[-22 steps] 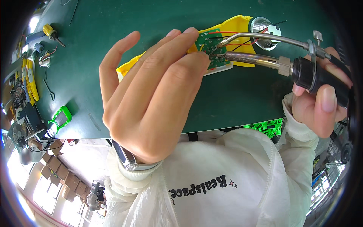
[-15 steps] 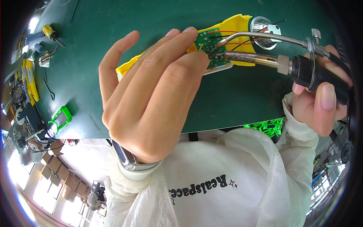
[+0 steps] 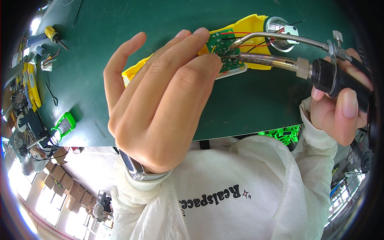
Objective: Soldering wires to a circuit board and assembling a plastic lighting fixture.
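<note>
My left hand (image 3: 160,96) bends over a yellow plastic housing (image 3: 257,25) lying on the table. Its thumb and index finger close in at the edge of a green circuit board (image 3: 229,37) set in that housing; what the fingertips pinch is partly hidden. In my right hand (image 3: 340,112) is a soldering iron (image 3: 326,76) with a thin metal wire-feed tube (image 3: 288,37) above its barrel. Both iron tip and tube end reach the board beside my left fingertips. Red and black wires run from the board to a silvery round reflector (image 3: 279,45).
A green mat (image 3: 256,104) covers the table. Toward its left lie a yellow-handled screwdriver (image 3: 54,35), a green plastic frame (image 3: 65,125), and yellow housings (image 3: 32,86). Several green plastic parts (image 3: 284,135) sit below the front edge, near my right sleeve.
The soldering iron and my right hand have shifted very slightly right, the tip drawing back a little across the board. My left hand stays almost still on the housing.
</note>
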The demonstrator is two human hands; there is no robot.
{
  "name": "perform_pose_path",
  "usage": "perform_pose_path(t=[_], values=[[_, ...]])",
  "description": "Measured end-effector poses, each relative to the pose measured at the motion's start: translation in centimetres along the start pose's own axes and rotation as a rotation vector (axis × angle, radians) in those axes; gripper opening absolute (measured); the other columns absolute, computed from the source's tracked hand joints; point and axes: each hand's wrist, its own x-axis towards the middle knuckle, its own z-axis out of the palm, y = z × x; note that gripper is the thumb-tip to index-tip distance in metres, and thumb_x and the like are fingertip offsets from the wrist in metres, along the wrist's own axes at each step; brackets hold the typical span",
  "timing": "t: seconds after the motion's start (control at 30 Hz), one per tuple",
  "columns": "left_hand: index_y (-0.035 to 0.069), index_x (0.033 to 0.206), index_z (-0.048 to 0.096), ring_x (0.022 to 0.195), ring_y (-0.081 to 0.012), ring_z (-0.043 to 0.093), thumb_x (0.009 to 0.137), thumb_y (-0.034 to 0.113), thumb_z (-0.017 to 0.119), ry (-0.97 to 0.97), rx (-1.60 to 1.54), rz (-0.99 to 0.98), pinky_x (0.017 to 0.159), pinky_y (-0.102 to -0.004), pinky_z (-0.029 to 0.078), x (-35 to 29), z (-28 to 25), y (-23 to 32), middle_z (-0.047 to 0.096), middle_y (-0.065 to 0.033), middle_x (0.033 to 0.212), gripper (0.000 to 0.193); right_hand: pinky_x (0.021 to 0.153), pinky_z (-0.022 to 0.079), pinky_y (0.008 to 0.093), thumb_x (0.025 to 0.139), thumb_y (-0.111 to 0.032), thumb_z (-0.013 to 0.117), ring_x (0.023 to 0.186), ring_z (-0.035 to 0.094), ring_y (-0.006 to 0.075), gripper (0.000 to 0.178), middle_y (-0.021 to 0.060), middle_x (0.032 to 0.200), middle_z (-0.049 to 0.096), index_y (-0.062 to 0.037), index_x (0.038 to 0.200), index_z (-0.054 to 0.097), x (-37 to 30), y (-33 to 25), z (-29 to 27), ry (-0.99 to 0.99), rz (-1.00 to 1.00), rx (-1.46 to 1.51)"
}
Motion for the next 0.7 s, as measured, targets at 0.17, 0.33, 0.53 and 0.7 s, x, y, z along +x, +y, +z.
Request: perform_pose_path(t=[0.17,0.33,0.53,0.7], values=[[0.006,0.09,0.073,0.092,-0.0187,0.074,0.079,0.0,0.077,-0.001,0.007,0.003,0.101,-0.0453,0.044,0.0,0.0,0.0,0.076,-0.0089,0.101,0.013,0.058,0.059,0.0391,0.09,0.003,0.064,0.063,0.058,0.0249,0.04,0.0136,0.078,0.061,-0.0089,0.12,0.041,-0.7,1.0,-0.7,-0.041,-0.068,0.061],[0.006,0.09,0.073,0.092,-0.0187,0.074,0.079,0.0,0.077,0.0,0.01,0.002,0.101,-0.0454,0.044,0.0,0.0,0.0,0.076,-0.0087,0.101,0.013,0.058,0.059,0.039,0.089,0.002,0.066,0.061,0.059,0.0263,0.04,0.0164,0.08,0.061,-0.0068,0.118,0.04,-0.8,0.9,-0.8,-0.055,-0.077,0.017],[0.006,0.09,0.073,0.091,-0.0185,0.074,0.079,0.0,0.077,0.007,0.015,0.014,0.101,-0.0454,0.044,0.0,0.1,-0.1,0.076,-0.0085,0.101,0.013,0.062,0.059,0.0396,0.089,0.005,0.063,0.06,0.061,0.0287,0.029,0.0175,0.074,0.063,-0.0056,0.106,0.042,1.2,0.9,-1.8,-0.191,-0.054,-0.036],[0.006,0.09,0.073,0.091,-0.0183,0.074,0.079,0.0,0.077,0.002,0.016,0.007,0.101,-0.0456,0.044,-0.1,0.1,-0.1,0.076,-0.0085,0.101,0.014,0.061,0.058,0.04,0.088,0.003,0.064,0.06,0.061,0.0287,0.029,0.0169,0.072,0.063,-0.0045,0.103,0.042,1.2,0.3,-1.5,-0.172,0.019,0.091]])
